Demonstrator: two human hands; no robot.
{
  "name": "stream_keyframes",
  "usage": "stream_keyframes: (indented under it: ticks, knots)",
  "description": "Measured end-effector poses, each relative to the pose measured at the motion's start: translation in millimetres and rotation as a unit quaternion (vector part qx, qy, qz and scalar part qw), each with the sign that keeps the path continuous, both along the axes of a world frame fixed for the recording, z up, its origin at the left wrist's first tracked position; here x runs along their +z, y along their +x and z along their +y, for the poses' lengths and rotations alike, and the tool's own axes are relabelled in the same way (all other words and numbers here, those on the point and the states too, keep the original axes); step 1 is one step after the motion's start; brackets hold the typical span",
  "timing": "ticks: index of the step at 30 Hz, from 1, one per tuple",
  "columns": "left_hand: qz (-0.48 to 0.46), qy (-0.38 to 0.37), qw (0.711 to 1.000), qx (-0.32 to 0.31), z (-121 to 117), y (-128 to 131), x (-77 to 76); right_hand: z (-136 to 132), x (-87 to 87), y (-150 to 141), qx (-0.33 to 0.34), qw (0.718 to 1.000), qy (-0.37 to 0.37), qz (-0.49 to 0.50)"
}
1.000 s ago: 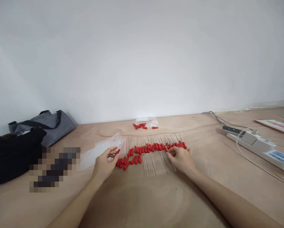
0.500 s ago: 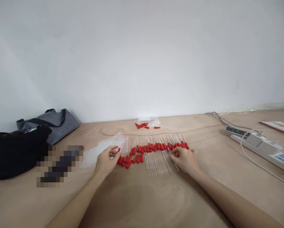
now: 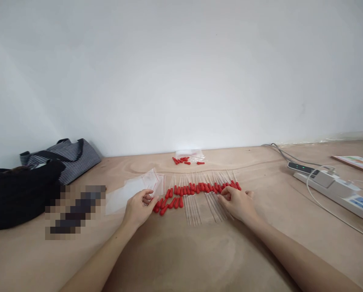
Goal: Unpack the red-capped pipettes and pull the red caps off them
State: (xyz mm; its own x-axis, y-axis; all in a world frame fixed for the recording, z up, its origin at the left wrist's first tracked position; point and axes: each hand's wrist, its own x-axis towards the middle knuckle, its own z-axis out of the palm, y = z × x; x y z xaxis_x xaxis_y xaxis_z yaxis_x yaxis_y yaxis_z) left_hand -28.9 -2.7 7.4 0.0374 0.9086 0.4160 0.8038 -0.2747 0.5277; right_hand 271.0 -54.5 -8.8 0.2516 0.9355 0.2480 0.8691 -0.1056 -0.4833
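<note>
Both hands are low over the wooden table (image 3: 181,255), either side of its middle. The left hand (image 3: 139,207) has its fingers curled and its thumb near the index fingertip, beside the left end of the loose red rubber bulbs (image 3: 171,204); whether it grips one cannot be told. The right hand (image 3: 238,204) has thumb and index finger nearly together over the right-hand bunch of clear tubes (image 3: 213,207); whether a tube is between them is unclear. Another bunch, the left-hand clear tubes (image 3: 192,211), lies between the hands, pointing toward the near edge. Behind them, a row of red-bulbed droppers (image 3: 202,187) runs sideways, tips toward the far edge. Clear zip bags (image 3: 133,194) overlap just beyond the left hand. Near the far edge lie a small clear bag (image 3: 186,153) and more red bulbs (image 3: 200,163). A striped bag (image 3: 81,162) and a black bag (image 3: 23,194) sit toward the left edge, a white power strip (image 3: 345,194) toward the right.
</note>
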Motion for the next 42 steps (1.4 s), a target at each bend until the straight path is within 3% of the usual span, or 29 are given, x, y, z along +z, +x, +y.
stream_keyframes:
  ticks: [6, 13, 18, 29, 34, 38, 40, 42]
  knots:
    - [0.109, 0.038, 0.993, -0.005, 5.0, 16.1, 13.6, 1.8, 1.0, 8.2, -0.002, 1.000, -0.007, -0.009]
    - [0.227, -0.036, 0.973, -0.019, 26.4, 62.4, 23.3, 4.6, -3.5, 17.1, -0.001, 1.000, 0.002, -0.007]
    - [0.228, -0.091, 0.969, 0.000, 40.7, 65.5, 20.5, 5.9, -7.3, 18.7, 0.005, 1.000, 0.002, -0.014]
    - [0.223, -0.217, 0.950, 0.016, 48.6, 55.4, 14.8, 2.3, -3.3, 11.4, 0.004, 0.999, 0.045, -0.008]
    - [0.202, -0.223, 0.953, 0.031, 49.2, 56.5, 12.6, 1.6, -5.0, 8.1, 0.006, 0.996, 0.087, -0.013]
    - [0.178, -0.202, 0.963, 0.023, 43.1, 52.8, 24.5, 2.3, -7.7, 7.7, 0.030, 0.991, 0.132, -0.012]
    - [0.164, -0.181, 0.970, -0.001, 32.8, 51.2, 30.5, 1.7, -8.1, 6.8, 0.057, 0.983, 0.172, -0.017]
    - [0.137, -0.152, 0.977, -0.065, 16.5, 51.8, 30.3, -0.6, -7.4, 3.8, 0.088, 0.969, 0.228, -0.033]
